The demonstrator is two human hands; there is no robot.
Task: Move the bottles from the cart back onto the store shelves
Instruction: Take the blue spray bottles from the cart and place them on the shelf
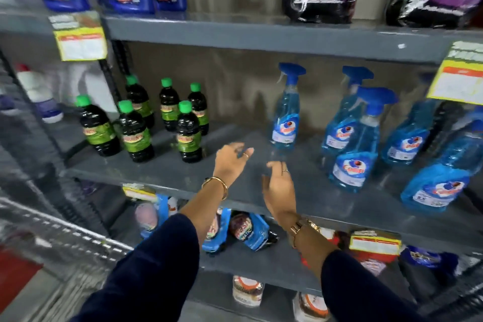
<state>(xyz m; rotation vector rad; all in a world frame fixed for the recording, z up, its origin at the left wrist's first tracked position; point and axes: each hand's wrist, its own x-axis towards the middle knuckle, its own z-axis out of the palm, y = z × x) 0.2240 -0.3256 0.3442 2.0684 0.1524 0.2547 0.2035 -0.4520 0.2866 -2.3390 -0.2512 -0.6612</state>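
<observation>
While both arms in dark sleeves reach over the grey middle shelf (167, 172), neither hand holds anything: the left hand (230, 162) is spread with its fingers loosely apart, and the right hand (279, 185) is open too, palm turned inward. Both hover above a bare stretch of shelf. To the left stand six dark bottles with green caps (188, 133); to the right stand blue spray bottles (285, 112), several of them crowding the front edge. The wire cart (60, 232) shows only as a blurred edge at lower left, so whether bottles remain in it cannot be told. Judging from this, the next bottle is best set upright in the gap, beside its own kind, label facing out.
</observation>
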